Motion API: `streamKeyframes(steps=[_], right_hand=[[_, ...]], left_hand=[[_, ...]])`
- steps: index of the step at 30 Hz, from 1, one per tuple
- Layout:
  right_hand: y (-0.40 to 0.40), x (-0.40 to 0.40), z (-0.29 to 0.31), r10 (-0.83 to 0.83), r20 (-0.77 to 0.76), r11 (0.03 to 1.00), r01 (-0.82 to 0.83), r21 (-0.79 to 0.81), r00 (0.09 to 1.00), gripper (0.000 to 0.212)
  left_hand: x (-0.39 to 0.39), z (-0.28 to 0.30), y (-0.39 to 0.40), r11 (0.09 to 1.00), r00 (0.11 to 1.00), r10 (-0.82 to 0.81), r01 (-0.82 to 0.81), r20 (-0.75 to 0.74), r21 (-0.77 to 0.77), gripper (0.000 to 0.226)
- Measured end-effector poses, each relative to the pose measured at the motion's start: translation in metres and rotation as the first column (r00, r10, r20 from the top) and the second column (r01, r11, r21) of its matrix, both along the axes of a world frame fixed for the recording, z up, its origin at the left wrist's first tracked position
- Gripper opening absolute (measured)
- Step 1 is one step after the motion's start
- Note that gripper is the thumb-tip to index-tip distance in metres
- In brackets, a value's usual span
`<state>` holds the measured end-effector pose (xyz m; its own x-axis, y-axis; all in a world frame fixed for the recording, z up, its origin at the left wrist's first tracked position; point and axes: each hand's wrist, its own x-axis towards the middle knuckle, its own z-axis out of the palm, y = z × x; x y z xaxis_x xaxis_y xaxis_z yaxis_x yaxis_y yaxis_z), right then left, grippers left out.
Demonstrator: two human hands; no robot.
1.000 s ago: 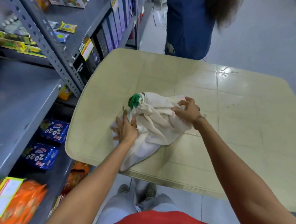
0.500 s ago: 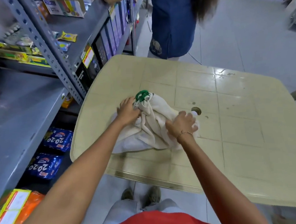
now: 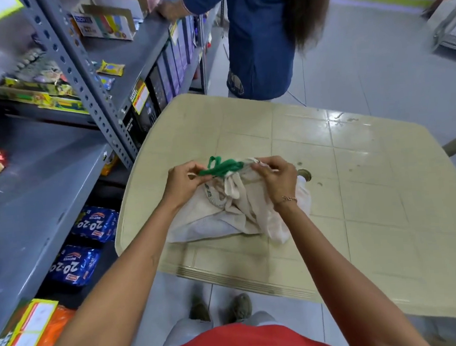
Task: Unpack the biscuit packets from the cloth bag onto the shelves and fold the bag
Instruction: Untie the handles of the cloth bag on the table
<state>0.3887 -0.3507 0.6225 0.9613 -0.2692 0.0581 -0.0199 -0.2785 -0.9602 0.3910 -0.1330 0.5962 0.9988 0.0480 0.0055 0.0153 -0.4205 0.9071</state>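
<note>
Two hands at the mouth of the cloth bag

Both hands work the far edge of the cloth bag (image 3: 232, 213), which lies crumpled on the near left part of the beige tabletop (image 3: 371, 189). The left hand (image 3: 180, 185) pinches one end of the green drawstring (image 3: 221, 168) between thumb and curled fingers. The right hand (image 3: 275, 177) pinches the bag's bunched rim just beside the cord's other end; whether it also holds the cord itself is hard to make out. On the grey shelves (image 3: 33, 186) to the left, two blue biscuit packets (image 3: 75, 264) lie on a lower level, well apart from the bag. A person in blue (image 3: 258, 41) stands beyond the tabletop, one hand on a shelf.
</note>
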Motion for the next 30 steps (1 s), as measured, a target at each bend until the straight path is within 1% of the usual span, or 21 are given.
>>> streamKeyframes(steps=[1, 3, 6, 7, 8, 9, 11, 12, 13, 15, 16, 17, 19, 20, 22, 23, 24, 25, 26, 28, 30], right_hand=[[-0.002, -0.005, -0.003, -0.024, -0.013, 0.998, 0.025, 0.05, 1.0, 0.008], [-0.004, -0.013, -0.009, -0.048, -0.037, 0.989, 0.053, 0.136, 0.998, 0.005], [-0.006, -0.019, -0.011, -0.066, -0.052, 0.974, 0.076, 0.215, 0.996, 0.014], [-0.008, -0.02, -0.01, -0.047, -0.052, 0.973, 0.058, 0.224, 0.998, 0.016], [-0.01, -0.019, -0.008, -0.009, -0.05, 0.976, 0.02, 0.218, 0.999, 0.016], [-0.011, -0.019, -0.007, 0.04, -0.051, 0.98, -0.029, 0.196, 0.998, 0.014], [-0.014, -0.019, -0.003, 0.124, -0.05, 0.983, -0.115, 0.143, 0.991, 0.005], [-0.016, -0.019, -0.002, 0.149, -0.042, 0.982, -0.143, 0.125, 0.988, 0.004], [-0.017, -0.019, -0.001, 0.163, -0.031, 0.981, -0.158, 0.115, 0.986, 0.007], [-0.016, -0.019, 0.003, 0.159, -0.027, 0.983, -0.156, 0.102, 0.987, 0.006], [-0.016, -0.019, 0.004, 0.139, -0.029, 0.987, -0.136, 0.083, 0.99, 0.005], [-0.016, -0.02, 0.005, 0.114, -0.026, 0.993, -0.112, 0.048, 0.993, 0.008], [-0.018, -0.022, 0.008, 0.125, 0.018, 0.987, -0.122, -0.107, 0.992, 0.021], [-0.019, -0.023, 0.011, 0.191, 0.051, 0.958, -0.174, -0.23, 0.98, 0.026], [-0.019, -0.021, 0.017, 0.371, 0.025, 0.834, -0.322, -0.448, 0.928, 0.025], [-0.017, -0.019, 0.02, 0.423, -0.037, 0.777, -0.383, -0.499, 0.905, 0.025], [-0.016, -0.017, 0.021, 0.441, -0.082, 0.75, -0.417, -0.514, 0.894, 0.024], [-0.016, -0.017, 0.021, 0.43, -0.088, 0.759, -0.412, -0.505, 0.899, 0.023], [-0.016, -0.017, 0.02, 0.399, -0.062, 0.798, -0.379, -0.469, 0.915, 0.021], [-0.016, -0.022, 0.018, 0.316, 0.002, 0.9, -0.299, -0.318, 0.949, 0.016], [-0.018, -0.028, 0.014, 0.275, 0.012, 0.945, -0.268, -0.186, 0.961, 0.013]], left_hand=[[-0.005, -0.004, 0.003, 1.0, 1.0, -0.01, 0.009, -0.029, -0.004, 0.016], [-0.014, -0.005, 0.007, 0.995, 0.99, -0.096, 0.093, -0.105, -0.033, 0.022], [-0.015, 0.012, 0.01, 0.962, 0.939, -0.272, 0.267, -0.208, -0.054, 0.02], [-0.013, 0.021, 0.01, 0.958, 0.942, -0.286, 0.286, -0.175, -0.028, 0.027], [-0.01, 0.03, 0.008, 0.967, 0.962, -0.25, 0.253, -0.105, 0.011, 0.036], [-0.006, 0.039, 0.004, 0.983, 0.984, -0.176, 0.176, 0.006, 0.044, 0.039], [-0.002, 0.057, -0.012, 0.995, 0.98, -0.091, 0.082, 0.179, 0.057, 0.028], [-0.001, 0.066, -0.023, 0.991, 0.972, -0.123, 0.111, 0.202, 0.072, 0.02], [-0.001, 0.071, -0.032, 0.972, 0.961, -0.218, 0.197, 0.172, 0.131, 0.019], [-0.001, 0.071, -0.049, 0.85, 0.9, -0.435, 0.414, -0.008, 0.325, 0.034], [0.0, 0.066, -0.053, 0.793, 0.877, -0.472, 0.467, -0.091, 0.391, 0.04], [-0.002, 0.061, -0.054, 0.777, 0.879, -0.459, 0.469, -0.131, 0.42, 0.041], [-0.008, 0.051, -0.053, 0.832, 0.916, -0.384, 0.397, -0.115, 0.386, 0.038], [-0.012, 0.048, -0.054, 0.861, 0.932, -0.351, 0.357, -0.085, 0.362, 0.036], [-0.019, 0.047, -0.055, 0.902, 0.951, -0.308, 0.301, -0.027, 0.309, 0.035], [-0.022, 0.048, -0.055, 0.923, 0.957, -0.289, 0.28, -0.005, 0.263, 0.032], [-0.024, 0.049, -0.055, 0.942, 0.962, -0.273, 0.266, 0.009, 0.205, 0.027], [-0.026, 0.049, -0.054, 0.952, 0.964, -0.266, 0.259, 0.023, 0.162, 0.022], [-0.027, 0.048, -0.052, 0.957, 0.964, -0.262, 0.254, 0.044, 0.138, 0.017], [-0.031, 0.042, -0.047, 0.965, 0.965, -0.254, 0.248, 0.067, 0.081, 0.017], [-0.037, 0.034, -0.044, 0.955, 0.955, -0.298, 0.297, 0.017, 0.018, 0.023]])
